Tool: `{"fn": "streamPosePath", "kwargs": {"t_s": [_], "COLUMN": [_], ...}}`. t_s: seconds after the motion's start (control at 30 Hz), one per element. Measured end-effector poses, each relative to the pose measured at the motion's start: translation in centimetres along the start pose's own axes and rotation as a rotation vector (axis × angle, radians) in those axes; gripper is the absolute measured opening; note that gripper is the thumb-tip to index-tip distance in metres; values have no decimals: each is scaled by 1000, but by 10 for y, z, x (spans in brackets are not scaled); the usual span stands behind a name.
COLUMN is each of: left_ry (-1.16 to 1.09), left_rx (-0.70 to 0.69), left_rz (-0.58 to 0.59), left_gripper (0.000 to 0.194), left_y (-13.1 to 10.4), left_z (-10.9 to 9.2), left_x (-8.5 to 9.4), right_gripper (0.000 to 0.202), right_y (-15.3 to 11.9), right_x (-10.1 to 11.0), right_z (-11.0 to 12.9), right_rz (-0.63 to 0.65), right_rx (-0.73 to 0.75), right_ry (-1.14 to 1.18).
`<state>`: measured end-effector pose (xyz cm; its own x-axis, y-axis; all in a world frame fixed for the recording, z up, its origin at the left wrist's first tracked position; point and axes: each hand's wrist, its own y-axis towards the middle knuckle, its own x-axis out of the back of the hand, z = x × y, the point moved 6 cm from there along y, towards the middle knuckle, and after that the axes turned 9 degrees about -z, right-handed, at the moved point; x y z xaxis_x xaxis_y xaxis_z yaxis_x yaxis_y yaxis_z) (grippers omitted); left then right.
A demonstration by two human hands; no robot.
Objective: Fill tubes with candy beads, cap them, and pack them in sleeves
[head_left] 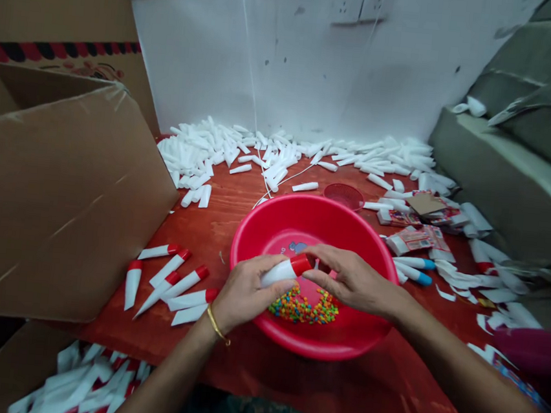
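Note:
My left hand (245, 291), with a gold bangle at the wrist, is closed around a white plastic tube (279, 272). The tube lies tilted over a red basin (313, 348), its red cap (302, 264) pointing to the right. The fingers of my right hand (353, 282) pinch about the cap end; whether something small is also between them is unclear. Small multicoloured candy-like pieces (302, 310) lie in the bottom of the basin, below both hands. Left of the basin, several white tubes with red caps (187, 282) rest on the red table.
White tubes without caps (203, 147) are heaped along the wall. A large cardboard box (62, 199) stands at the left, and a lower box holds capped tubes (87, 383). A small red sieve-like dish (343, 196), printed packets (416, 239) and blue-capped tubes (413, 272) lie beyond and right of the basin.

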<state>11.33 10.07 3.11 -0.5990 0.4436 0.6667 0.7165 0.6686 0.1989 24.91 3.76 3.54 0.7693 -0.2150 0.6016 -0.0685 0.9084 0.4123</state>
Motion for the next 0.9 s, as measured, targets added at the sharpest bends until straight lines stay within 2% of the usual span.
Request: {"fn": "streamPosePath", "kwargs": {"t_s": [0.07,0.27,0.37,0.47,0.57,0.67,0.77,0.83,0.9], "left_ry": [-13,137,254,416,556,653,681,653,622], "left_rx": [-2,-94,-192,-347,-436,-412,-337,-259,-156], "left_rz": [33,-7,-66,-135,-191,-210,-236,-316,-443], "left_gripper": [37,36,36,35,33,33,35,36,37], "left_y": [-1,-13,-18,-20,-20,-20,-17,-17,-19], "left_z": [0,1,0,-3,-7,-10,-12,-9,2], "left_x": [0,-6,-8,-8,-10,-13,-9,6,33], "right_gripper": [22,28,35,42,47,51,60,60,44], "right_y": [2,1,-2,-6,-7,-5,-3,-3,-7], "right_x": [-1,-19,-29,-41,-47,-45,-37,-29,-23], "right_z": [1,-6,-15,-26,-30,-30,-33,-41,-55], "right_rz": [32,68,72,67,38,34,99,154,206], "right_rx": [27,-26,-150,-307,-395,-426,-440,-388,-291], "right_ry": [-30,20,97,242,350,370,390,244,-74]}}
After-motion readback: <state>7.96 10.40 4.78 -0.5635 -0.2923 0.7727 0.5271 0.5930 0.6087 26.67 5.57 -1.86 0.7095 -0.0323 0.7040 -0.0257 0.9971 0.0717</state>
